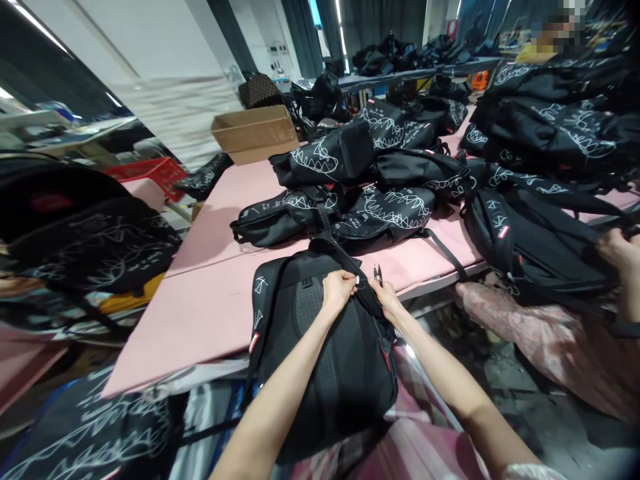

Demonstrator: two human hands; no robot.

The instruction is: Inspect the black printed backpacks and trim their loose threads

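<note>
A black backpack point(320, 347) lies back-panel up on my lap and over the near edge of the pink table point(200, 300). My left hand point(337, 290) is closed, pinching the backpack's strap or top seam near its upper edge. My right hand point(386, 299) is closed around a small pair of thread snips point(377, 273), whose blades point up just beside my left hand's fingers. Both hands sit close together at the top of the bag.
Several black backpacks with white scribble prints point(360, 180) are piled across the table. A cardboard box point(255, 132) stands at the far end, and a red crate point(150, 172) to the left. Another person's hand point(617, 250) holds a backpack point(535, 247) at the right.
</note>
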